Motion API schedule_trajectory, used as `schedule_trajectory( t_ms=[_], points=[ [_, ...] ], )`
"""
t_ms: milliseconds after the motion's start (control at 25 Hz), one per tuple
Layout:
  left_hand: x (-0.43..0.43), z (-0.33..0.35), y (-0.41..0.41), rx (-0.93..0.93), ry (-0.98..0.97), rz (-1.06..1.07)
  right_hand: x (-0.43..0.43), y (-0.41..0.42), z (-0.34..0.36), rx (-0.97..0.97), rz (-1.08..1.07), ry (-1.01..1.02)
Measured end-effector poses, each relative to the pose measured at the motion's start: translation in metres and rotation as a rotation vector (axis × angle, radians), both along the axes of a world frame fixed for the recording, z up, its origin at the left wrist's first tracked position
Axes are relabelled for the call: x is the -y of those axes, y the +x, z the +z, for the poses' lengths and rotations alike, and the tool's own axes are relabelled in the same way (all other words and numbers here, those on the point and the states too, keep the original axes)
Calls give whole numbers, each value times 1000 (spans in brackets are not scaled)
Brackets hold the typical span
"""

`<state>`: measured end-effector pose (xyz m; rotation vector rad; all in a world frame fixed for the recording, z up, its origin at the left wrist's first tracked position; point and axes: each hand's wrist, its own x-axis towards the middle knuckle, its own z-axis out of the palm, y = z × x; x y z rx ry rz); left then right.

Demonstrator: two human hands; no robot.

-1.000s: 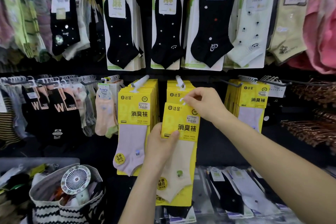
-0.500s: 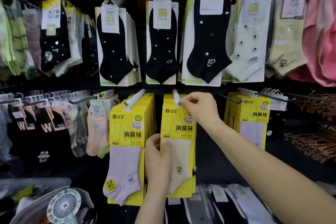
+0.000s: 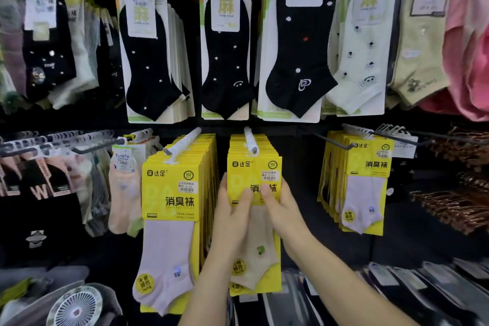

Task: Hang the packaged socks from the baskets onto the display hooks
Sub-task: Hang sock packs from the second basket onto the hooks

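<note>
Change: right hand [image 3: 285, 209] has come down from the hook's tip to the right edge of the sock pack [image 3: 254, 167]; left hand [image 3: 232, 217] has slid up from the sock to the card's left edge.
Hands: each pinches the pack's card, thumb on the front, fingers tucked behind the edge; the two thumbs nearly meet.
Sock pack: yellow card with a cream sock, at the front of the stack on the middle hook [image 3: 250, 139], whose white tip sticks out above it.
Wall: dark display wall [image 3: 296, 193], rows of hooks crowded with hanging socks.
Left of it: yellow stack with a lilac sock [image 3: 169, 193] just beside; further left, peach and dark socks, blurred.
Right of it: another yellow stack [image 3: 367, 167], well apart; copper hangers [image 3: 449, 198] beyond.
Above: black socks [image 3: 225, 61] on white cards.
Below: small white fan [image 3: 76, 307] at bottom left; flat sock packets [image 3: 397, 286] at bottom right.
In the way: both hands cover the card's print; the left forearm crosses the pack's lower left side.
</note>
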<state>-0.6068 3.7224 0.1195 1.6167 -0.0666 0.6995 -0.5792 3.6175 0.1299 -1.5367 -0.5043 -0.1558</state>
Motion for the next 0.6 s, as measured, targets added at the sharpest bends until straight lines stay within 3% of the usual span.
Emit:
schedule_trajectory(
  t_ms=[160,600],
  points=[
    [-4,-10,2,-29,-124,-45,1,0,-14,-10,29,33],
    [-4,-55,-36,-221,-53,12,28,-21,-54,-46,47,-107]
  ],
)
